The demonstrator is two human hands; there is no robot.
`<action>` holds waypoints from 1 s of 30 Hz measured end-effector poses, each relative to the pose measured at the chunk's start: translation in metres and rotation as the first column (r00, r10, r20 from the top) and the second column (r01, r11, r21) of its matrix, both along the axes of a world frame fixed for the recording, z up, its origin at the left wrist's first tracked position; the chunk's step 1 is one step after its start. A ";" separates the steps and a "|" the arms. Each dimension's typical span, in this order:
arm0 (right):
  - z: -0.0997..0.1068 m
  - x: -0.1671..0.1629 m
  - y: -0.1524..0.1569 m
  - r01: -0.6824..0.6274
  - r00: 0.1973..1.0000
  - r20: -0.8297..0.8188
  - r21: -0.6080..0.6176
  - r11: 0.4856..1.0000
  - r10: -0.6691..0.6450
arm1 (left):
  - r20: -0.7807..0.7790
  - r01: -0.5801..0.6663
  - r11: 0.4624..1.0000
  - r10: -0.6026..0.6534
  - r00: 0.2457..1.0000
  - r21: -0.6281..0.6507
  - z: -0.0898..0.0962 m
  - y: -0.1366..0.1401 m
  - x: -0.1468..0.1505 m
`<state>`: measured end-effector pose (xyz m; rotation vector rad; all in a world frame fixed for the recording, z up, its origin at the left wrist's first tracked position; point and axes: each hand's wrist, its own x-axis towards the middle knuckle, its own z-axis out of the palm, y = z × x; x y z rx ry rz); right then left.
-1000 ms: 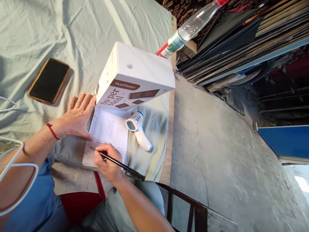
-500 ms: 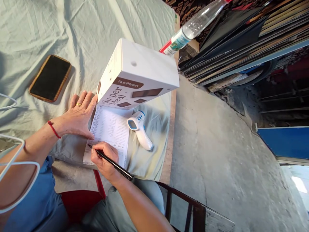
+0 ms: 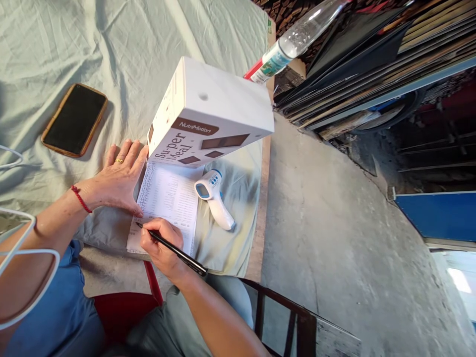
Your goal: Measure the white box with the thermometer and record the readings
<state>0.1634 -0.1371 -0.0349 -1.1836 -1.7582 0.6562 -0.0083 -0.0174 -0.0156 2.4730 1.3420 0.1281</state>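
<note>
Pinched in my right hand [image 3: 162,246] is a black pen [image 3: 178,253], its tip at the lower left of a printed sheet [image 3: 173,198]. Handwriting runs down the sheet's left margin; the print is too small to read. My left hand [image 3: 121,181] lies flat with fingers spread, the thumb on the sheet's left edge and the other fingers on the cloth. Its index fingertip is close beside a white "NutriMotion Su·per Meal" box [image 3: 228,104], which stands at the sheet's far end. To the right of the sheet lies a white and blue infrared thermometer [image 3: 214,199].
A phone in a brown case [image 3: 74,120] lies on the pale green tablecloth [image 3: 148,29]. Behind the box is a clear plastic bottle [image 3: 293,42]. White cable [image 3: 48,253] loops over my left arm. Stacked flat panels [image 3: 372,64] stand beyond the table's right edge.
The pen's back end has dipped slightly to the right while its tip stays at the left margin. The whole view has shifted a little; my left hand keeps its place by the sheet.
</note>
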 end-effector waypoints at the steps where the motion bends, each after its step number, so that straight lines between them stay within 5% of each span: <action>1: 0.000 0.000 0.000 0.002 1.000 -0.001 0.009 1.000 -0.002 | 0.003 0.001 1.000 -0.001 1.000 0.004 0.000 0.000 0.000; 30: -0.002 0.000 -0.001 0.042 0.999 0.015 0.032 0.999 -0.043 | 0.009 -0.003 1.000 0.003 1.000 0.019 -0.001 0.000 0.000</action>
